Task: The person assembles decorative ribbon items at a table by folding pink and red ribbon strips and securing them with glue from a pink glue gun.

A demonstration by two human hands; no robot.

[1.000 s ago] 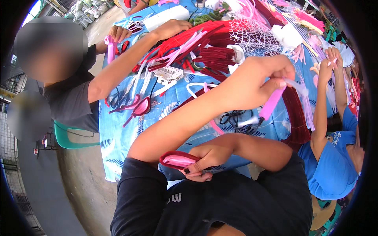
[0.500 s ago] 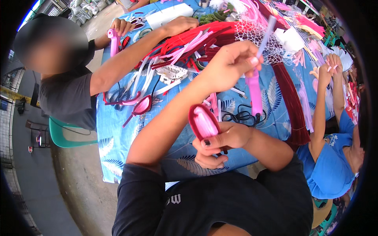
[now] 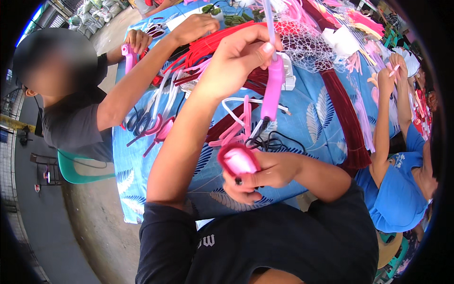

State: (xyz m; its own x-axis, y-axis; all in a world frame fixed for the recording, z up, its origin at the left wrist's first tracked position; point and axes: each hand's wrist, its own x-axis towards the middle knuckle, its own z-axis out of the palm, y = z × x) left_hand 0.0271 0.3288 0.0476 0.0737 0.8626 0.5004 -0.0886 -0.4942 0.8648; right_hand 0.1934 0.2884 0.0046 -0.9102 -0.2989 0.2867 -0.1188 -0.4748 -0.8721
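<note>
My left hand (image 3: 246, 54) is closed, pinching a translucent glue stick (image 3: 270, 21) near its lower end. Just below the fingertips, a pink glue gun (image 3: 273, 92) hangs over the table with its cord at the bottom; where the stick meets it is partly hidden. Nearer to me, my right hand (image 3: 257, 177) grips a cupped petal piece (image 3: 240, 162), pink inside with a fuzzy dark red rim. Its rim faces up, and the fingers cover its lower part. Similar petal pieces (image 3: 164, 130) lie left of my left forearm.
A blue leaf-patterned cloth (image 3: 319, 111) covers the table. Red fuzzy stems (image 3: 217, 40), a dark red bundle (image 3: 347, 120), white netting (image 3: 302, 45) and a black cord (image 3: 283, 144) lie there. One co-worker (image 3: 78, 113) sits left, holding another pink glue gun (image 3: 128, 57); another (image 3: 397, 184) sits right.
My left hand has moved left and slightly away, bringing the glue stick and glue gun along. My right hand has shifted slightly left and tilted the petal piece.
</note>
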